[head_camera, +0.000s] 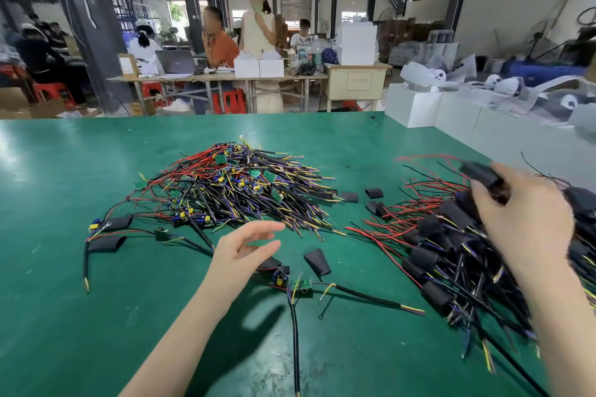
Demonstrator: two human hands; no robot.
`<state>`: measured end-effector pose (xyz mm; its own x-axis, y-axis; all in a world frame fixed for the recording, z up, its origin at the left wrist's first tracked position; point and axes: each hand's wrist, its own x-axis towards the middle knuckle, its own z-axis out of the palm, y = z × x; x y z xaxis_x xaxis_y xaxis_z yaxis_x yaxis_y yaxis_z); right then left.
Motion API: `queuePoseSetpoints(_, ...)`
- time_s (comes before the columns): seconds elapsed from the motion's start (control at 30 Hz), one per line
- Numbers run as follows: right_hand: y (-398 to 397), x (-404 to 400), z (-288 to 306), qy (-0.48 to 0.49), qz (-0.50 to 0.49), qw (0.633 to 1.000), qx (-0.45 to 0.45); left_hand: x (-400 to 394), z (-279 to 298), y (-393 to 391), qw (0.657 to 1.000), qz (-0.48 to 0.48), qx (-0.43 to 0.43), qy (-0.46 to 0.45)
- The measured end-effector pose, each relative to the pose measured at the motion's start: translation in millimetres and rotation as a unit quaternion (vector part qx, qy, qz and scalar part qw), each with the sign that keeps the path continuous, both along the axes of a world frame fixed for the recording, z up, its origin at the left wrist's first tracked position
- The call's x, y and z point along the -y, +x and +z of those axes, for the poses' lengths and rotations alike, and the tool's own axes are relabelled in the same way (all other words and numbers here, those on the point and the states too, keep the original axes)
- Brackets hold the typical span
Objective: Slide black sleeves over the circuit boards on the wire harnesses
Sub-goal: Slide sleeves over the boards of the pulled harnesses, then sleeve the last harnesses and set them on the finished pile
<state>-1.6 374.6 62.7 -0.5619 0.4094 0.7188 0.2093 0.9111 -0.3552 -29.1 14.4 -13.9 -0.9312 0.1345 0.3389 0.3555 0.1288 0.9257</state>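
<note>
Sleeved harness [483,179] clamped in raised right hand [529,219], left hand [245,248] hovering, grip apart

A green table [80,267] fills the near part of the scene. At its far right, white boxes [416,106] stand in a row, with white and clear plastic pieces [425,74] heaped on and behind them. Beyond the far edge, long work tables [206,77] carry a grey laptop [175,62], small white cartons [258,68], bottles [314,55] and a tall white box [356,43]. A beige cabinet [356,80] stands to their right. A seated person in an orange shirt [221,48] leans on the table, another in pale clothing [258,32] stands beside. Red plastic stools [232,100] sit underneath. Dark steel pillars [93,26] rise at the left.
</note>
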Motion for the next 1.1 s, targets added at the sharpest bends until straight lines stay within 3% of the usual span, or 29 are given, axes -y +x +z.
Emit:
queuePoseSetpoints(0.07, -3, -14, -11, -0.008, 0.007, 0.997, 0.075, -1, -2, -1, 1.0, -0.003, 0.003, -0.016)
queuePoseSetpoints(0.13, -5, -18, -18, -0.007, 0.005, 0.995, 0.095, -1, -4, -2, 0.999, 0.002, -0.007, -0.039)
queuePoseSetpoints(0.23, -8, -3, -16, 0.028, 0.006, 1.0, 0.0, 1, -5, -5, 0.998, 0.022, -0.015, -0.064)
queuePoseSetpoints(0.33, -14, 37, -11, 0.06, 0.116, 0.99, -0.055, 3, -8, -7, 0.994, 0.061, -0.008, -0.09)
queuePoseSetpoints(0.5, -46, 108, -30, 0.107, 0.274, 0.946, 0.138, 7, -13, -10, 0.982, 0.126, 0.003, -0.142)
queuePoseSetpoints(0.63, -82, 143, -60, 0.16, 0.269, 0.909, 0.276, 11, -14, -10, 0.978, 0.139, 0.02, -0.153)
queuePoseSetpoints(0.73, -98, 153, -71, 0.159, 0.256, 0.899, 0.317, 12, -14, -9, 0.978, 0.14, 0.019, -0.153)
queuePoseSetpoints(0.9, -108, 158, -61, 0.149, 0.28, 0.903, 0.289, 11, -12, -10, 0.978, 0.141, 0.006, -0.155)
queuePoseSetpoints(1.03, -99, 154, -37, -0.012, 0.344, 0.93, 0.128, 9, -12, -11, 0.976, 0.151, -0.018, -0.156)
queuePoseSetpoints(1.1, -89, 156, -21, -0.049, 0.363, 0.929, 0.05, 8, -11, -11, 0.972, 0.171, -0.042, -0.156)
